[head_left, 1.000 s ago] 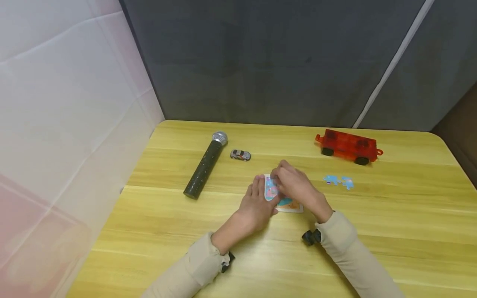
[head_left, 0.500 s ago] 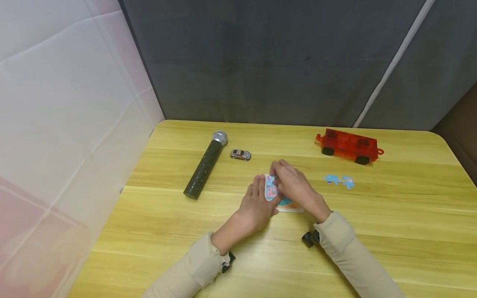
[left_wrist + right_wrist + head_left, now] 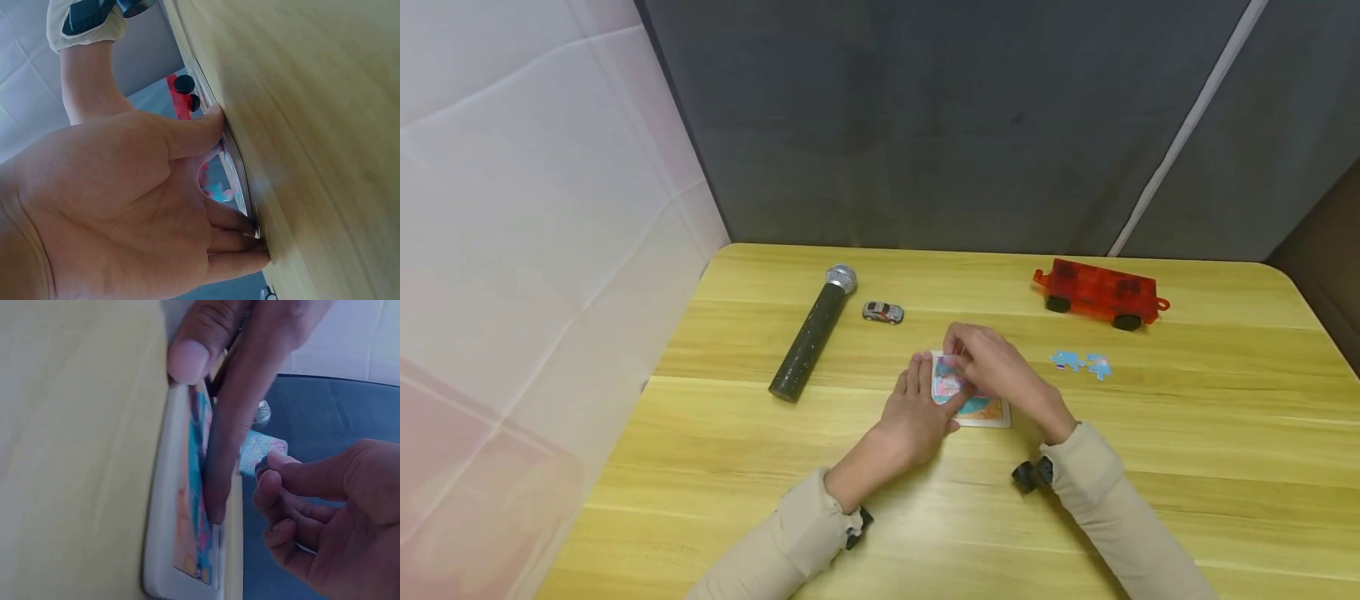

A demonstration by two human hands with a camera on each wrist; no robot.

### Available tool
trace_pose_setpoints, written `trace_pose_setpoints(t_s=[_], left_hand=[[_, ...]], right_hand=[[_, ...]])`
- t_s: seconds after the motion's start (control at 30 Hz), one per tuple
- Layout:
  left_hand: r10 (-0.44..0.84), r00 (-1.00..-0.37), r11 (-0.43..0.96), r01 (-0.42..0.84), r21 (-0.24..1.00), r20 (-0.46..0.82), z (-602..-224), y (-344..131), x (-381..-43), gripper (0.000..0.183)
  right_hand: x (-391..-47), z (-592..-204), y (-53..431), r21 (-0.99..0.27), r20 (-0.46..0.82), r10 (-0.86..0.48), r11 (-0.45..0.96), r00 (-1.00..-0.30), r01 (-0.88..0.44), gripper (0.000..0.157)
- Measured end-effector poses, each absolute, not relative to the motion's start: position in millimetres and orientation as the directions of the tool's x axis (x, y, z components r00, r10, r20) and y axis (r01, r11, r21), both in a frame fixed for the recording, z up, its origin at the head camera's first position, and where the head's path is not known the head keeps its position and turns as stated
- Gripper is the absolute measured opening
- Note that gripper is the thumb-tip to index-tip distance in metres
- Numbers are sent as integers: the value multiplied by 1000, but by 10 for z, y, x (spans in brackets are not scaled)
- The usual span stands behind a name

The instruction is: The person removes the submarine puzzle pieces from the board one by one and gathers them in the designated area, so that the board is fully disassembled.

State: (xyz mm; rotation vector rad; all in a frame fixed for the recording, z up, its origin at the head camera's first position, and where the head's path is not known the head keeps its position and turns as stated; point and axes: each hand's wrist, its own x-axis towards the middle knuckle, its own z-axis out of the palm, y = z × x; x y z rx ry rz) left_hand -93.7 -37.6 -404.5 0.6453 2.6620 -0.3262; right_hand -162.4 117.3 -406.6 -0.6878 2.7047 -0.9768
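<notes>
A small jigsaw puzzle in a white-rimmed board lies before me, with a blue, pink and sandy picture. My left hand steadies it: straight fingers at its left edge, index finger reaching over the picture, thumb at the near edge. Between thumb and fingertips, my right hand pinches a blue and pink puzzle piece with a rounded corner, tilted up over the far left part of the board. Two loose blue puzzle pieces, one beside the other, lie to the right.
On the wooden table, a dark microphone lies to the left. A silver toy car stands behind the board, and a red toy wagon at the back right. A pale curtain hangs along the left side.
My right hand has shifted slightly and lifted the puzzle piece at the board's far left part. The left hand stays in place; the two loose pieces have not moved.
</notes>
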Motion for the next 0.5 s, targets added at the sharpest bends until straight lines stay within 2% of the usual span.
trace_pose_setpoints(t_s=[0.13,0.5], left_hand=[[394,-823,867,481,-132,-409,-4032,-377,-932,59],[402,-829,866,482,-133,-388,-4057,-381,-930,60]], right_hand=[[-1642,-4029,1201,-672,-32,-469,664,-882,-328,2],[-1728,-3951,1510,-696,-22,-449,648,-893,-309,4]])
